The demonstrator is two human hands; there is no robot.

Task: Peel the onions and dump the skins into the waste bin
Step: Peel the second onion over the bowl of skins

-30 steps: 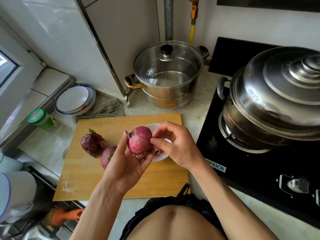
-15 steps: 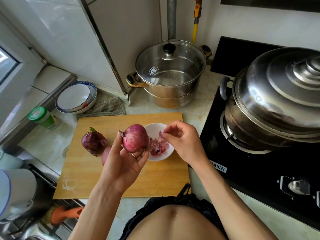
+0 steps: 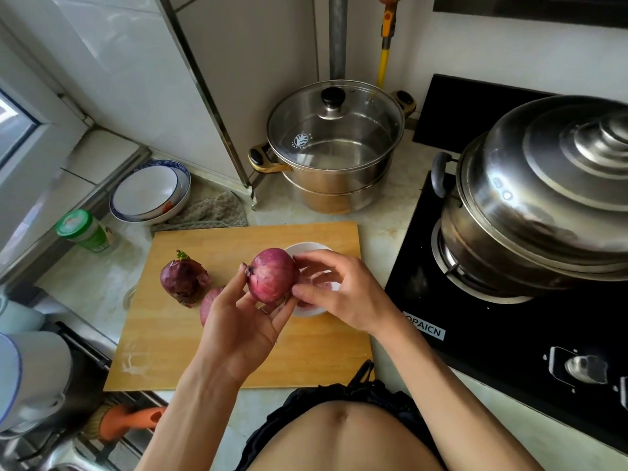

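Above the pale wooden chopping board [image 3: 238,348], the left hand [image 3: 238,321] grips the round red onion [image 3: 272,275] while the right hand [image 3: 339,294] pinches its side, and should lift only loose skin.

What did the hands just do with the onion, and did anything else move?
The right hand dropped a bit of skin into the white bowl, then came back to the onion and now pinches at its side again. The left hand kept its grip on that onion, turning it slightly. The two onions on the cutting board, the pots and the plates stayed put.
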